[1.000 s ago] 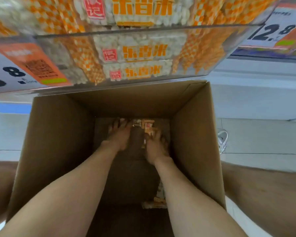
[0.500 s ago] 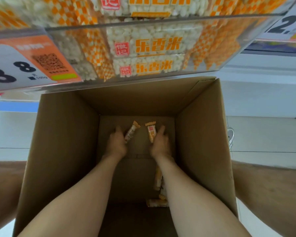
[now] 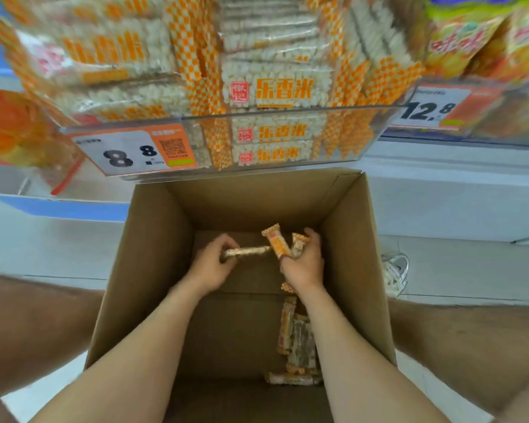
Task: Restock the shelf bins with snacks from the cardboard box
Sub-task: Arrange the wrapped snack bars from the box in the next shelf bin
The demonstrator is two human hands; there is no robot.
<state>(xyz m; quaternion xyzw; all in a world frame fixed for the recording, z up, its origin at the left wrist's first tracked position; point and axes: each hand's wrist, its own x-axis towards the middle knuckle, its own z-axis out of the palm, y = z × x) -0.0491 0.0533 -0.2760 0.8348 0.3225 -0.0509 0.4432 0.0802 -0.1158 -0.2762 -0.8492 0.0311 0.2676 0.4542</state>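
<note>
While both hands were inside the cardboard box (image 3: 153, 270), we noted bare floor along its left wall. The left hand (image 3: 209, 267) pinched one pale snack bar (image 3: 248, 251) sideways; the right hand (image 3: 303, 265) gripped two orange-checked bars (image 3: 277, 244). Some loose bars (image 3: 293, 346) lay against the right wall. The stocked shelf bin (image 3: 272, 141) overhung the far edge.

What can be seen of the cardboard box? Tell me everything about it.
The cardboard box is plain brown board, open-topped, deep and upright, just below the clear shelf bin. Its flat walls look undented. It is nearly empty: a few wrapped snack bars lie on its bottom by the right wall. Both arms reach in; the left hand holds one bar, the right hand two.
</note>
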